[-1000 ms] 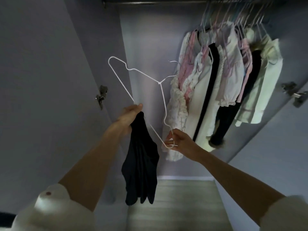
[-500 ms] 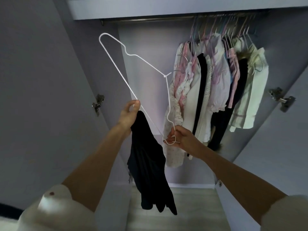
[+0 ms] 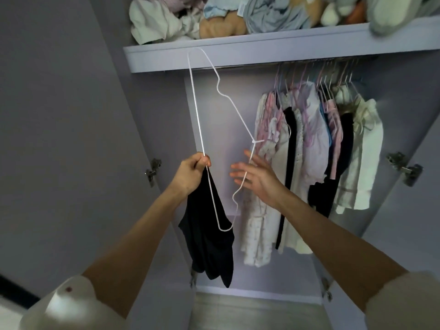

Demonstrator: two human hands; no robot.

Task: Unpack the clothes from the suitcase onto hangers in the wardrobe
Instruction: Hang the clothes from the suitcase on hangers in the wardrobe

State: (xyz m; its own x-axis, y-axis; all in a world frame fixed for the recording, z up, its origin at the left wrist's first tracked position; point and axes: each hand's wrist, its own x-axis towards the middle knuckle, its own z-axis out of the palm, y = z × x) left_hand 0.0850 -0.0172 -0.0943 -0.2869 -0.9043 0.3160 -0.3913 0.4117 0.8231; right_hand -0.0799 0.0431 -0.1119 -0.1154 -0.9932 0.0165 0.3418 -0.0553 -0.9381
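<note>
White wire hanger (image 3: 202, 129) and dark garment (image 3: 207, 234) are hanging from your left hand (image 3: 190, 173), which is gripping both. Your right hand (image 3: 258, 178) is spreading its fingers beside the hanger's lower arm; contact is unclear. Hung clothes (image 3: 316, 148) are crowding its right, bare wardrobe back wall (image 3: 214, 110) lying between the hands.

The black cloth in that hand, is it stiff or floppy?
Probably floppy: the black cloth droops in folds from the left hand. Likely light, since that hand also grips the white wire hanger.
</note>
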